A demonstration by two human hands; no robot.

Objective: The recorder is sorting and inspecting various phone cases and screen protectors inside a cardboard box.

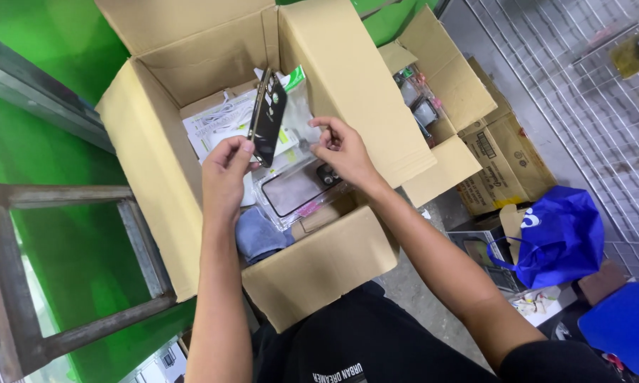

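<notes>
Green walls and a grey concrete floor frame a cramped packing corner, where a metal stool frame [71, 262] stands at far left beside a large open cardboard box [156, 170] resting against the lap of a person in a black shirt. Over the box, the left hand [226, 170] pinches the lower end of a black phone case [267, 117] between thumb and fingers, holding it upright and edge-on above a heap of clear plastic-wrapped accessories [223, 120]. Just to its right, the right hand [343, 150] is partly curled, fingertips closed on a clear sleeve [301, 138] that lies across the box's contents; below it rests a packaged clear phone case [294, 188], and a blue cloth [259, 234] sits in the near corner. Farther right, a smaller open carton [440, 99] holds more packets, stacked brown cartons [507, 159] sit beside it, and a blue fabric bag [560, 237] slumps on the floor beneath a wire grid panel [581, 92].
</notes>
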